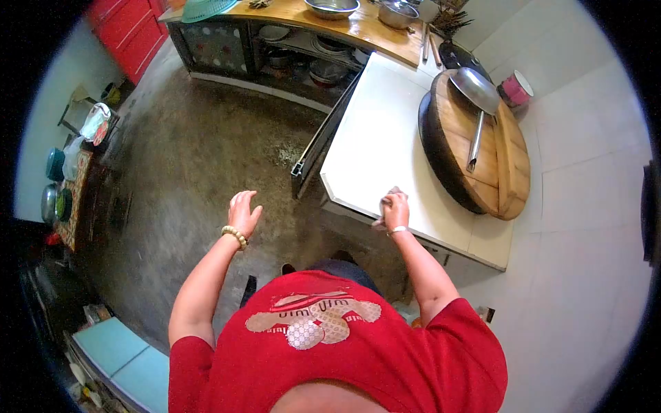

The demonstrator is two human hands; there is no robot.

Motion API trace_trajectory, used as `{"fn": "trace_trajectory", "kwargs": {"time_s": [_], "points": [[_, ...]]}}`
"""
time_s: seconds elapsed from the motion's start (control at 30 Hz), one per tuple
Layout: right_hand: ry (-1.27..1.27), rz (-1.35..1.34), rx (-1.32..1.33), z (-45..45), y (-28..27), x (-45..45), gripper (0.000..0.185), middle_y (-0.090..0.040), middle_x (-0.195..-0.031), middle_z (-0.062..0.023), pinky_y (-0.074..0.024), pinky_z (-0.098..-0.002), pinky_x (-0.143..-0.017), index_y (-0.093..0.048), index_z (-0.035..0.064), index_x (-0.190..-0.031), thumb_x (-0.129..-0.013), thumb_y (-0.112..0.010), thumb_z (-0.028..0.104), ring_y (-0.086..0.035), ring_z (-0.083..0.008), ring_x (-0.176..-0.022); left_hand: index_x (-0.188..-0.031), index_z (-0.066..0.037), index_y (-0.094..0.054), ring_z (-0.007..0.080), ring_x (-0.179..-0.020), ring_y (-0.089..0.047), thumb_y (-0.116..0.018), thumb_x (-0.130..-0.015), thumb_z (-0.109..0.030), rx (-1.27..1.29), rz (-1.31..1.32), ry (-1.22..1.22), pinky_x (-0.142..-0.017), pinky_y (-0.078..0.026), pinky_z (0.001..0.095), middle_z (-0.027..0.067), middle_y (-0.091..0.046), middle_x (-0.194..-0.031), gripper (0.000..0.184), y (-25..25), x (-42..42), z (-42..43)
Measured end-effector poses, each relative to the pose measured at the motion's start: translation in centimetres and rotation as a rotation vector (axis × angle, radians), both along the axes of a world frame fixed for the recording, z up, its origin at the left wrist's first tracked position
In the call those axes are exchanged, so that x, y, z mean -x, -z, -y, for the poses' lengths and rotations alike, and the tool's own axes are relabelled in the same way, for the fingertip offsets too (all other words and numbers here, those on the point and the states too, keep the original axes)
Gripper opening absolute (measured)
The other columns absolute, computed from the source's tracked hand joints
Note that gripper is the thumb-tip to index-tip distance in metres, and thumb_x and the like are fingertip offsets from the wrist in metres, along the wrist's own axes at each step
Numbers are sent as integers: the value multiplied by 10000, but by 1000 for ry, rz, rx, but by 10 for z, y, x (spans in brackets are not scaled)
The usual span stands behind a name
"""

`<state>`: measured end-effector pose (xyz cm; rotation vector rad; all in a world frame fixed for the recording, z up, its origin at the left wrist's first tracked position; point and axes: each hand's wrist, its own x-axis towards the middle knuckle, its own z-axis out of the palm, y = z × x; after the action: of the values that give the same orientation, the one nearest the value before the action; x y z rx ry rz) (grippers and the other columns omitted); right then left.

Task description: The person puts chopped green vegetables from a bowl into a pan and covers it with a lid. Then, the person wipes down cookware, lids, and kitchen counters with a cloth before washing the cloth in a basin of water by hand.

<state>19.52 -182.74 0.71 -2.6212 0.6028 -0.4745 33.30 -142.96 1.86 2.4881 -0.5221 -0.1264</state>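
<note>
My right hand (396, 210) is closed around a crumpled greyish cloth (378, 224), at the front edge of the white tiled counter (372, 148). Parts of the cloth poke out beside the fingers; the rest is hidden in the grip. My left hand (242, 215) hangs over the floor with its fingers apart, holding nothing, a beaded bracelet at the wrist. Beyond my right hand, a round wooden lid (460, 148) covers a large dark wok (435, 155) set in the counter. A long-handled metal ladle (476, 93) lies bowl-down on the lid.
A dark cabinet door (327, 131) stands out along the counter's left side. Metal bowls (332, 7) sit on the wooden worktop (286, 12) at the back. A pink container (517, 88) stands by the wall. A table with bowls (82, 182) is at the left.
</note>
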Motion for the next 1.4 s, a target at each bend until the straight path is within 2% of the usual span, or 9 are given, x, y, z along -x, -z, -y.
{"fn": "trace_trajectory", "kwargs": {"time_s": [0.27, 0.5, 0.63, 0.77, 0.83, 0.9, 1.07, 1.17, 1.4], "points": [[-116, 18, -95, -45, -9, -92, 184, -541, -872, -125, -448, -355, -756, -586, 24, -833, -664, -580, -50, -537, -303, -842, -1110, -72, -523, 321, -1136, -413, -619, -746, -197, 17, -114, 120, -969, -341, 400, 141, -503, -1163, 397, 24, -85, 5], [-130, -93, -162, -61, -13, -179, 155, -530, -886, -142, -439, -363, -776, -573, 27, -806, -662, -595, -23, -517, -321, -876, -1204, -173, -474, 324, -1181, -383, -639, -707, -161, -97, 43, 786, -968, -342, 432, 141, -425, -1261, 524, 21, -152, 70], [-116, -246, -274, -52, -28, -189, 136, -513, -878, -154, -441, -370, -773, -577, 36, -774, -654, -598, -25, -508, -329, -870, -1194, -145, -484, 283, -1260, -292, -632, -726, -347, -150, 165, 1174, -1020, -260, 432, 73, -394, -1316, 531, 40, -162, 123], [-15, -217, -355, -55, -27, -192, 109, -507, -857, -149, -443, -364, -746, -571, 27, -746, -656, -589, -30, -514, -330, -822, -1118, -125, -549, 273, -1269, -279, -567, -750, -464, -319, 201, 1456, -1035, -223, 467, 66, -465, -1234, 500, 74, -177, 146], [5, -251, -320, -52, -21, -191, 153, -489, -878, -122, -448, -346, -743, -570, 36, -792, -653, -609, -14, -518, -297, -836, -1011, -116, -599, 272, -1215, -333, -535, -763, -494, -202, 320, 1504, -1027, -225, 476, 54, -539, -1089, 457, 84, -186, 150], [59, -232, -340, -56, -21, -192, 152, -494, -895, -123, -447, -346, -742, -570, 39, -784, -648, -605, -19, -521, -299, -834, -912, -113, -615, 268, -1137, -386, -534, -765, -491, -332, 225, 1593, -1011, -245, 470, 39, -564, -966, 414, 73, -196, 154], [213, -182, -364, -66, -20, -197, 131, -519, -845, -141, -439, -370, -718, -560, 43, -730, -646, -552, -57, -520, -321, -826, -847, -107, -611, 277, -1123, -406, -577, -742, -398, -190, 275, 1673, -989, -276, 456, 65, -560, -979, 312, 82, -263, 122], [331, -197, -365, -72, -17, -203, 155, -520, -866, -141, -442, -363, -738, -561, 47, -748, -637, -549, -61, -522, -316, -843, -809, -94, -641, 311, -1232, -309, -590, -739, -369, -129, 159, 1519, -1023, -245, 453, 116, -466, -1226, 288, 71, -314, 87], [545, -283, -421, -71, -13, -206, 159, -521, -890, -118, -446, -333, -772, -584, 85, -743, -619, -627, -6, -523, -287, -855, -783, -8, -582, 363, -1215, -342, -563, -706, -108, -114, 60, 1242, -1011, -308, 414, 205, -414, -1265, 127, 81, -441, 47]]}}
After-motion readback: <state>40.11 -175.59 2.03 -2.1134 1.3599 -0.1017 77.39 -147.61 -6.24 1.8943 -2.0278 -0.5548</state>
